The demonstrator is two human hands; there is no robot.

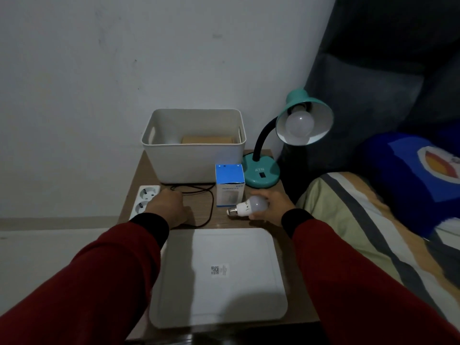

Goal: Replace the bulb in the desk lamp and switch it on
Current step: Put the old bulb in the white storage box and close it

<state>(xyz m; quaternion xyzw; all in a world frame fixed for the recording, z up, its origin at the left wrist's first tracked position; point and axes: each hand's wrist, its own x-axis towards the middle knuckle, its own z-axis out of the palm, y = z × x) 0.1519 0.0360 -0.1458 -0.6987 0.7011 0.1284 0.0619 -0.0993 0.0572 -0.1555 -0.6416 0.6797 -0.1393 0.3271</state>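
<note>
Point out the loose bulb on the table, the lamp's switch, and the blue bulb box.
loose bulb (245,208), head view, on its white neck near the handwriting.
lamp's switch (262,174), head view, on the black rocker in the teal base.
blue bulb box (229,173), head view, on its blue top.

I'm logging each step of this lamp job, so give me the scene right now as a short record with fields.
lamp: teal desk lamp at table's back right, unlit
fitted bulb: white bulb in the shade
loose bulb: second bulb lying on the table, screw cap pointing left
right hand: closed around the loose bulb's globe
left hand: closed, by the black cord
power strip: at left edge, visible sockets empty
also: blue box, white bin, white lid
</note>
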